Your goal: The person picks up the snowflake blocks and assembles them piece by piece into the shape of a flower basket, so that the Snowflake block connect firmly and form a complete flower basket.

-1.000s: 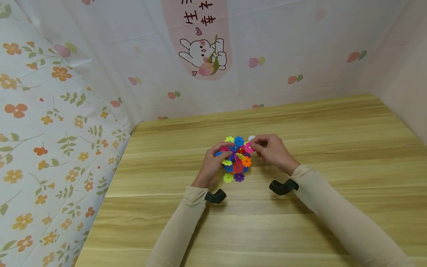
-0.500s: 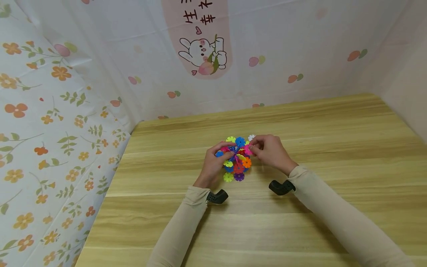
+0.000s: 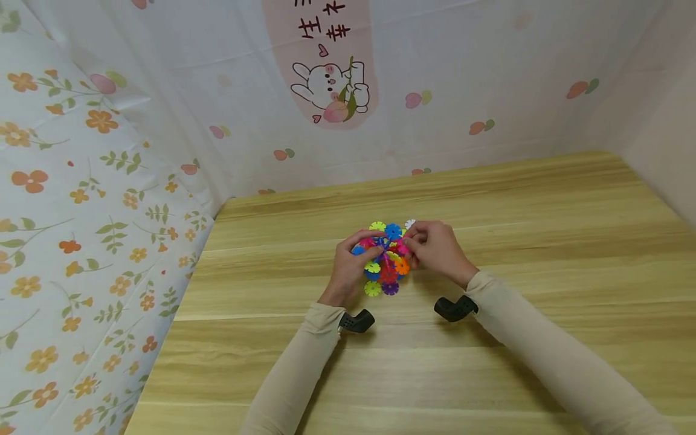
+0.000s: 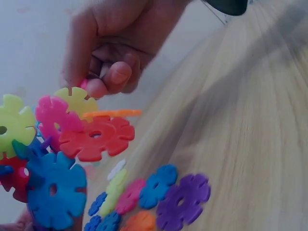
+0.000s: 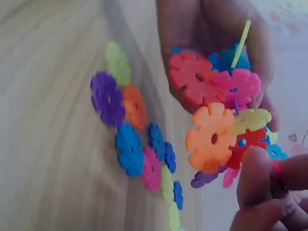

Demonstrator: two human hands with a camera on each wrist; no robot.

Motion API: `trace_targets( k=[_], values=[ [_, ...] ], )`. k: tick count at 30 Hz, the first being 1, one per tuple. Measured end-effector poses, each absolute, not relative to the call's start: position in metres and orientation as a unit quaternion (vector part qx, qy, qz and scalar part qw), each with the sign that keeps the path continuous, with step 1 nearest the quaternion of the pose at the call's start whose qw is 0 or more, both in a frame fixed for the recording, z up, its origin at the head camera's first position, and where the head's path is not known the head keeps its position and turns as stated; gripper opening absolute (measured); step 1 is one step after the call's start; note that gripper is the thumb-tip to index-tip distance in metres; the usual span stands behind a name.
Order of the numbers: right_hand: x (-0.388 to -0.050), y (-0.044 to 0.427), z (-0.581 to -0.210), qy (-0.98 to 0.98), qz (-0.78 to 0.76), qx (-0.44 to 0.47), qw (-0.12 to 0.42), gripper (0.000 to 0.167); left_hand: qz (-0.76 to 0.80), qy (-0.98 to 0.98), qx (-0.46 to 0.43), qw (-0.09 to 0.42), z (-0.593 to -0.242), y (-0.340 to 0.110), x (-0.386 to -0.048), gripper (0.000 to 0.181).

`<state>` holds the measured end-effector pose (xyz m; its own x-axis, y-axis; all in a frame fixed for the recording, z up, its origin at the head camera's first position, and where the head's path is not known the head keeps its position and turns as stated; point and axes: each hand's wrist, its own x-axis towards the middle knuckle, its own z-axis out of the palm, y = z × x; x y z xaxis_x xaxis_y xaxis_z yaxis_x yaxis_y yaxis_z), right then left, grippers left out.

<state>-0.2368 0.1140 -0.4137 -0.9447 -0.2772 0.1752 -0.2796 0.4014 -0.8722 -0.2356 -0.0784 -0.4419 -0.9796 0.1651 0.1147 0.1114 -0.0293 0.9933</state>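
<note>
My left hand grips a ball-like cluster of interlocked, notched plastic snowflake discs, raised above the table. Red, pink, yellow, orange and blue discs stick out of it at various angles. At the cluster's right side, my right hand pinches a pink snowflake disc between thumb and index finger. That disc is mostly covered by the fingertips, so I cannot tell whether it sits in a slot. An orange disc of the cluster lies close to the right thumb.
Below the cluster, several loose discs lie on the wooden table, among them a purple disc and a yellow-green disc. A black device juts from the left wrist, another black device from the right. Printed cloth hangs behind.
The right hand has shifted slightly left with the pink disc, closer to the cluster. The left hand has edged slightly right, still holding the cluster, which has turned a little.
</note>
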Motion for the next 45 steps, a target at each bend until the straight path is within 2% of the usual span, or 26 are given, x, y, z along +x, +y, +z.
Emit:
trace_targets(
  k=[5,9,12,15,17,23,28,34,39,45],
  values=[
    [-0.24,0.116,-0.411,-0.834,0.527,0.165,-0.013,0.017,0.694,0.709,0.125,0.028,-0.439,-0.084,-0.238,0.026],
    [-0.243,0.118,-0.412,-0.834,0.53,0.153,-0.033,0.024,0.697,0.709,0.104,0.015,-0.44,-0.093,-0.238,0.025],
    [-0.244,0.118,-0.417,-0.856,0.487,0.164,-0.057,0.019,0.709,0.701,0.079,-0.01,-0.441,-0.101,-0.238,0.024],
    [-0.244,0.115,-0.424,-0.883,0.411,0.213,-0.08,0.01,0.719,0.692,0.064,-0.036,-0.441,-0.106,-0.238,0.025],
    [-0.244,0.111,-0.428,-0.892,0.365,0.252,-0.087,0.013,0.724,0.686,0.06,-0.043,-0.44,-0.108,-0.239,0.025],
    [-0.241,0.102,-0.431,-0.909,0.288,0.286,-0.093,0.032,0.725,0.685,0.06,-0.029,-0.423,-0.106,-0.231,0.028],
    [-0.241,0.1,-0.429,-0.915,0.265,0.284,-0.105,0.03,0.718,0.694,0.059,-0.018,-0.413,-0.105,-0.225,0.03],
    [-0.242,0.107,-0.43,-0.912,0.287,0.269,-0.115,0.026,0.714,0.698,0.053,-0.006,-0.414,-0.102,-0.222,0.03],
    [-0.242,0.119,-0.431,-0.897,0.351,0.25,-0.097,0.016,0.726,0.686,0.046,0.0,-0.417,-0.097,-0.22,0.032],
    [-0.241,0.128,-0.424,-0.839,0.507,0.161,-0.113,0.01,0.723,0.688,0.052,-0.025,-0.417,-0.089,-0.219,0.033]
  ],
)
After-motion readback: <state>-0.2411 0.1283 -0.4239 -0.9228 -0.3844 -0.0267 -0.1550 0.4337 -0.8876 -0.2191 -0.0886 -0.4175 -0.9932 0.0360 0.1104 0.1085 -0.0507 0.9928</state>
